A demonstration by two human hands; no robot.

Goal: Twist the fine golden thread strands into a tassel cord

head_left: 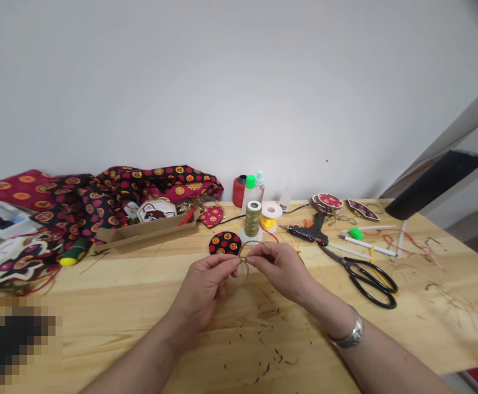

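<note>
Left hand (206, 282) and right hand (282, 268) each pinch, it seems, a thin cord loop (245, 264); fabric disc (224, 243) lies near, at eleven o'clock.

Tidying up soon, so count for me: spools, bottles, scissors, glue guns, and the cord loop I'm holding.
Spools: 3
Bottles: 2
Scissors: 1
Glue gun: 1
Cord loop: 1
Total: 8
</note>
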